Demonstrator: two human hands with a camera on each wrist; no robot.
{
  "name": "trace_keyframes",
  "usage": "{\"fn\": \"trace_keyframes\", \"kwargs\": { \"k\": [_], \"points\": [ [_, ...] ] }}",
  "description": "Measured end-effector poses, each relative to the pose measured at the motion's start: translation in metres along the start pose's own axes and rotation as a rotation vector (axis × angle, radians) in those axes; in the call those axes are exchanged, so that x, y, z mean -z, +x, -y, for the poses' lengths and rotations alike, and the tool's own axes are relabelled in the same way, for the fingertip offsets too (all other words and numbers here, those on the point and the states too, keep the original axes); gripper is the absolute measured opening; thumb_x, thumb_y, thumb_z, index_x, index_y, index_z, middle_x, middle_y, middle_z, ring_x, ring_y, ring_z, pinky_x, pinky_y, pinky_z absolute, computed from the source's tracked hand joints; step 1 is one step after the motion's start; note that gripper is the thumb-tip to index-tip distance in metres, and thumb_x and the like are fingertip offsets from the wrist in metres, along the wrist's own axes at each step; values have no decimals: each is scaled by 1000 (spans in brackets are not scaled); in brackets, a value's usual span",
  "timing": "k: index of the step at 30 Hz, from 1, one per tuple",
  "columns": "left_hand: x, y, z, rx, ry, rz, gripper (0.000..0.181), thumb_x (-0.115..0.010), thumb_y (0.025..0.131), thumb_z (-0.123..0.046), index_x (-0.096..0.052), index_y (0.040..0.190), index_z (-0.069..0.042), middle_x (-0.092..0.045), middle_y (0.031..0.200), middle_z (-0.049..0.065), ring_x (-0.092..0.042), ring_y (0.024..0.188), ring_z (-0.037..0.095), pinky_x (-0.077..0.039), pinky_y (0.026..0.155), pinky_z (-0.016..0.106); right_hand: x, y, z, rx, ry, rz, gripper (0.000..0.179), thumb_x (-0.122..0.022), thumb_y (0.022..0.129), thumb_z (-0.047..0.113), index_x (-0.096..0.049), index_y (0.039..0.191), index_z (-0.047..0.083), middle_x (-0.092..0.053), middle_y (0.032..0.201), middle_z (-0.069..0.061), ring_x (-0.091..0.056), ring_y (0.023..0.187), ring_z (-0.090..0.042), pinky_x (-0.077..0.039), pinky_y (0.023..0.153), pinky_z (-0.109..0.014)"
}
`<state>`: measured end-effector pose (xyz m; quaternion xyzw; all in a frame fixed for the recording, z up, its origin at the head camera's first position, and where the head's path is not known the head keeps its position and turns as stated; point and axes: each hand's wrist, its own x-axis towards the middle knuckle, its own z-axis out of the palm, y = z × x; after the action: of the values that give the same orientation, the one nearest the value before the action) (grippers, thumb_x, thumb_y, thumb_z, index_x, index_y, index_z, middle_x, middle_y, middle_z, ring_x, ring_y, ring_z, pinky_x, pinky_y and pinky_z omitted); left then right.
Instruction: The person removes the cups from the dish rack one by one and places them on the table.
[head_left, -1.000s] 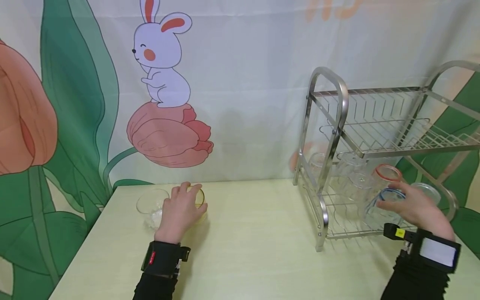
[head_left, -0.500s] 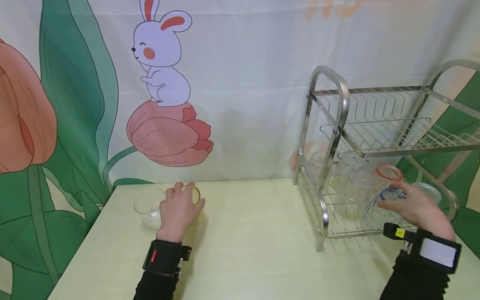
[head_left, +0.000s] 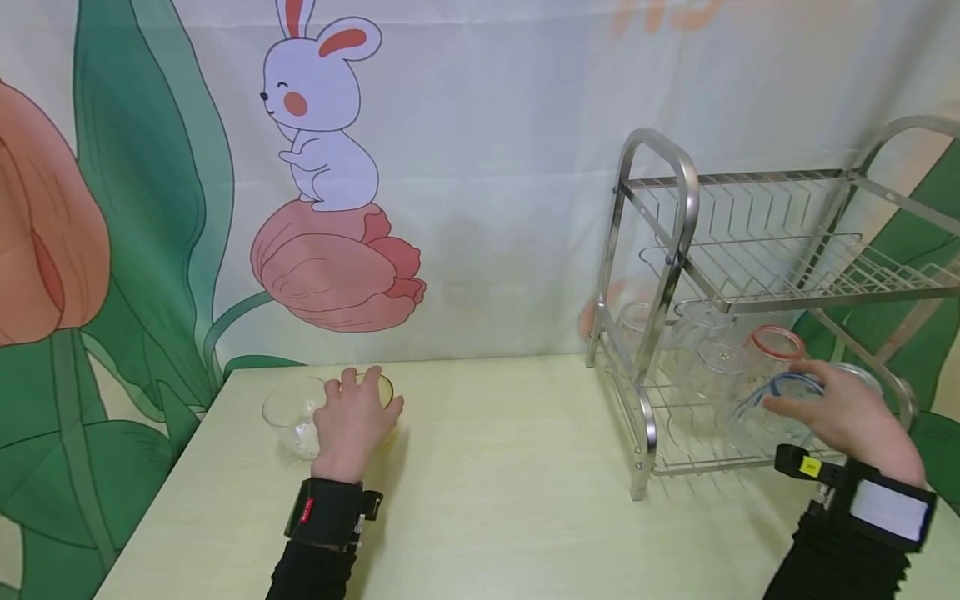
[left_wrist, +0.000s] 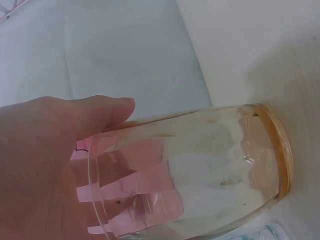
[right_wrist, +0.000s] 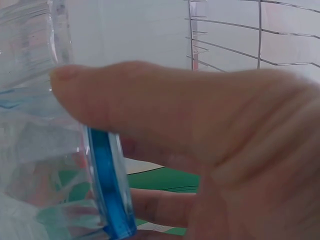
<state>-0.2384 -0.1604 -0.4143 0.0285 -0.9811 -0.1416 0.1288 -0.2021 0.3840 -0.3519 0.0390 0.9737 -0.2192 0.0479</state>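
At the left of the table my left hand (head_left: 347, 429) grips a yellow-tinted drinking glass (left_wrist: 215, 165) near its rim. In the left wrist view the thumb lies along one side and fingers show through the glass, whose amber base is down on the table. A clear glass (head_left: 288, 417) stands just left of that hand. On the right, my right hand (head_left: 851, 417) grips a clear glass with a blue base ring (right_wrist: 107, 180) at the lower tier of the rack. Thumb and fingers hold it near the blue end; its lower part is hard to see.
A two-tier metal dish rack (head_left: 645, 408) stands at the right. Its lower tier holds several upturned glasses, including a red-ringed glass (head_left: 777, 343) behind my right hand. The upper tier (head_left: 780, 275) overhangs them. A printed cloth (head_left: 495, 208) hangs behind the pale table (head_left: 510, 483).
My left hand and the yellow-tinted glass have shifted slightly left, and the clear glass beside them too. My right hand and the blue-ringed glass have moved slightly right.
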Motion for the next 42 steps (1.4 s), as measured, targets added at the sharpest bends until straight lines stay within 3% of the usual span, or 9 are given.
{"fn": "trace_keyframes", "kwargs": {
  "k": [13,21,28,34,37,42],
  "points": [
    [-4,-1,0,6,-30,-17,58,-65,94,-42,-52,132,0,-43,128,28,-41,116,48,-47,72,64,6,-7,2,-22,-9,-41,92,-53,94,64,-26,147,-6,-20,142,-41,-30,118,-62,-38,85,-68],
    [1,-1,0,7,-47,11,63,-64,94,-46,-50,137,-2,-38,134,28,-33,126,48,-46,76,66,9,-13,5,-29,-36,-75,92,-51,95,64,-25,146,-8,-28,135,-43,-40,110,-60,-44,79,-64],
    [17,-7,-4,4,-39,115,73,-58,95,-55,-43,144,-3,-25,147,32,-19,135,53,-38,86,72,12,-23,9,-2,-56,-172,84,-54,96,59,-32,142,-7,-35,130,-41,-50,96,-51,-46,68,-51],
    [35,-13,-9,-13,-22,118,74,-55,95,-58,-45,144,-5,-29,144,30,-24,132,51,-40,82,71,14,-34,15,-37,-17,-196,85,-55,96,57,-27,146,-6,-31,131,-42,-52,84,-41,-44,54,-38],
    [43,-16,-11,-19,-28,114,73,-55,95,-59,-45,143,-5,-29,144,30,-24,132,49,-42,81,69,15,-37,17,-28,-22,-216,86,-56,97,56,-26,147,-7,-34,128,-42,-51,91,-45,-45,56,-39],
    [52,-20,-15,-31,-49,110,72,-54,95,-59,-46,144,-7,-30,145,28,-24,133,48,-42,81,69,16,-39,20,-35,-3,-261,87,-57,96,56,-25,147,-7,-33,130,-42,-41,106,-56,-45,71,-55]
  ]
}}
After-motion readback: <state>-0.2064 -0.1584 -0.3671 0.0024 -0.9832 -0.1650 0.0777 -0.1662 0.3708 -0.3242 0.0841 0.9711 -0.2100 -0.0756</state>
